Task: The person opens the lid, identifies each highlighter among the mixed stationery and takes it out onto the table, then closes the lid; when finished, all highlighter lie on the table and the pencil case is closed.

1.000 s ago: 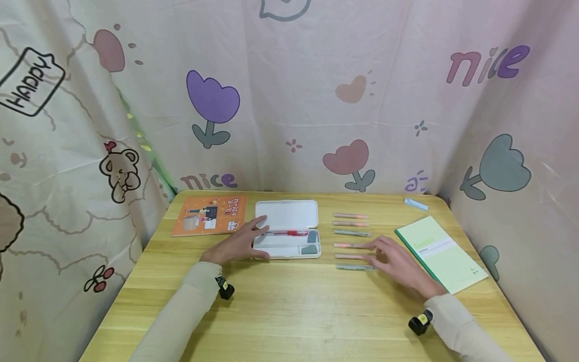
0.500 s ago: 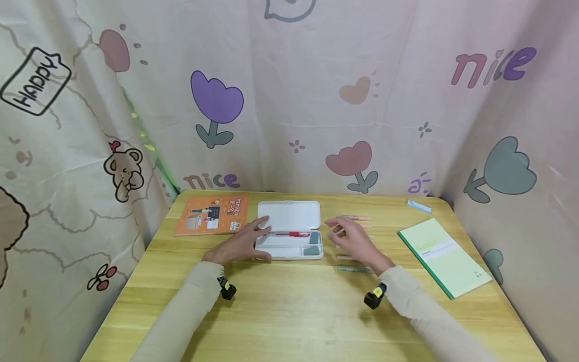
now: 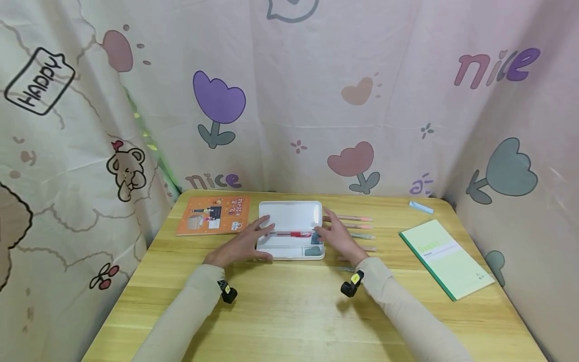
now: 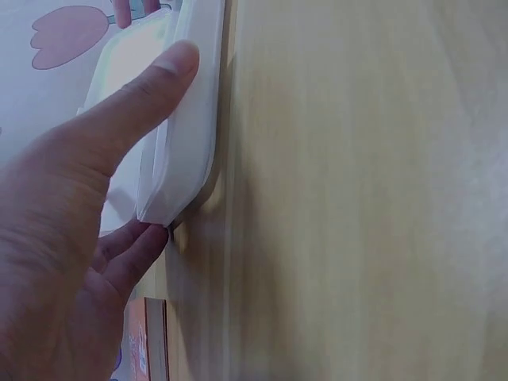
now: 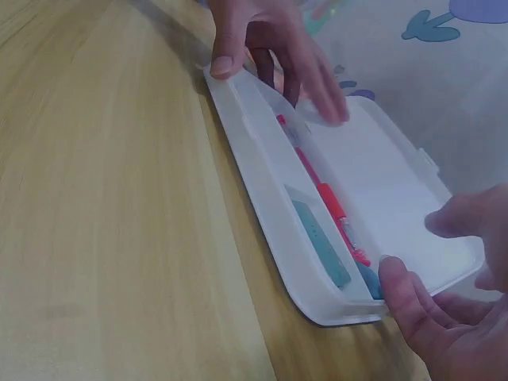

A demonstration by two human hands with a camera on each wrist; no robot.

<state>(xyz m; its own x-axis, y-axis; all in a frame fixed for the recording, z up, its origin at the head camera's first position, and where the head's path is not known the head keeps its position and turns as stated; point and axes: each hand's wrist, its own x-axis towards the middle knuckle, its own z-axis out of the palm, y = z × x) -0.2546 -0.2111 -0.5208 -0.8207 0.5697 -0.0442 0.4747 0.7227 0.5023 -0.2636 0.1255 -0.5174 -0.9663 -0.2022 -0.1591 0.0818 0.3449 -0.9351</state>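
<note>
A white pencil case (image 3: 289,215) lies open on the table, its lid folded back toward the wall. Inside are a red pen (image 3: 298,234) and two grey-green blocks; one block (image 3: 312,251) sits in the small front compartment. My left hand (image 3: 242,244) grips the case's left end, with the thumb (image 4: 163,75) on the front wall and fingertips at the corner. At the other end, my right hand (image 3: 341,239) holds the right edge near the hinge, its thumb (image 5: 394,274) by the tray rim and another finger over the lid.
Several pens (image 3: 359,218) lie in a column right of the case, some partly hidden by the right hand. An orange book (image 3: 212,216) is at the back left. A green notebook (image 3: 445,259) and a small light-blue item (image 3: 421,207) are at the right.
My right hand has left the pens and moved left to the right end of the pencil case. The left hand stays at the case's left end.
</note>
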